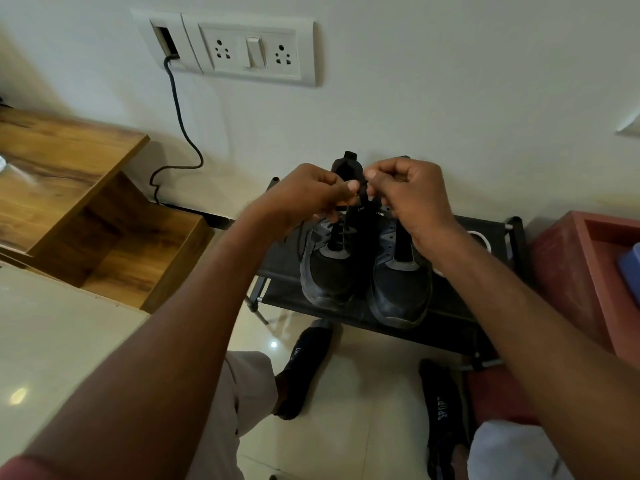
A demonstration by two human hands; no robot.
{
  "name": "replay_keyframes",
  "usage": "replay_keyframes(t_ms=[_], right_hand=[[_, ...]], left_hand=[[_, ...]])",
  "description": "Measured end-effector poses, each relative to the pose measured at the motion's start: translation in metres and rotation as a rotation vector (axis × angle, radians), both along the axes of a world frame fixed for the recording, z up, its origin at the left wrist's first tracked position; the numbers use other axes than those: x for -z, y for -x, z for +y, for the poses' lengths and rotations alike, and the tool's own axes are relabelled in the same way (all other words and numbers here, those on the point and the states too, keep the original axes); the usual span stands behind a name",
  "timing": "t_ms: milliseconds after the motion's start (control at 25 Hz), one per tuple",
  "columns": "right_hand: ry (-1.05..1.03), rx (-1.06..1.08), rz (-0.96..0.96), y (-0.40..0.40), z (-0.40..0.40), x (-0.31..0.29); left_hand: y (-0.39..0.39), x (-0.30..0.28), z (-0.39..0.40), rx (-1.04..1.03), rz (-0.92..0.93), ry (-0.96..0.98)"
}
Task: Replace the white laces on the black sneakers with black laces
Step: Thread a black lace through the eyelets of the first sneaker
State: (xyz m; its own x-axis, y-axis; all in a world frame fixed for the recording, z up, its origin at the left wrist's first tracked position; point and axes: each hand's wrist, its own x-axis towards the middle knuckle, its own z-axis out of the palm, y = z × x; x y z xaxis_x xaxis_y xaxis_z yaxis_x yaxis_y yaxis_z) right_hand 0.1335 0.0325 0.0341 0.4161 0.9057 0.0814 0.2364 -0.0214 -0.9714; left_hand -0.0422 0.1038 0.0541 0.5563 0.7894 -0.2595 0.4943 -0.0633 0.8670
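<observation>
Left hand and right hand, fingers curled, meet above the two sneakers, each pinching a black lace between thumb and fingertips. The sneakers stand side by side on a black rack against the wall, toes toward the viewer

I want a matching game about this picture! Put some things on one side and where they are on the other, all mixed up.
Things:
1. black sneakers
2. switch panel
3. socked feet
4. wooden shelf

Places:
A. on the wall, up high
B. on the tiled floor
C. on the dark rack
D. at the left of the picture

Pairs: 1-C, 2-A, 3-B, 4-D
</observation>
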Motion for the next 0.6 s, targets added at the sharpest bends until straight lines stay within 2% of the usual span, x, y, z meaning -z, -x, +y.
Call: replay_keyframes(t_ms=[120,280,400,520,600], right_hand=[[0.058,0.083,-0.028,-0.012,0.005,0.014],[0.132,-0.064,-0.1,-0.001,0.013,0.023],[0.094,-0.094,-0.238,0.005,0.026,0.028],[0.112,-0.067,-0.311,0.007,0.032,0.033],[0.146,-0.088,-0.477,0.007,0.029,0.036]], left_hand=[[0.01,0.009,0.012,-0.031,0.128,-0.087],[0.006,0.014,0.016,-0.02,0.093,-0.187],[-0.002,0.014,0.02,0.014,0.026,-0.091],[-0.007,0.02,0.025,-0.112,-0.017,0.049],[-0.009,0.026,0.028,-0.173,0.024,0.019]])
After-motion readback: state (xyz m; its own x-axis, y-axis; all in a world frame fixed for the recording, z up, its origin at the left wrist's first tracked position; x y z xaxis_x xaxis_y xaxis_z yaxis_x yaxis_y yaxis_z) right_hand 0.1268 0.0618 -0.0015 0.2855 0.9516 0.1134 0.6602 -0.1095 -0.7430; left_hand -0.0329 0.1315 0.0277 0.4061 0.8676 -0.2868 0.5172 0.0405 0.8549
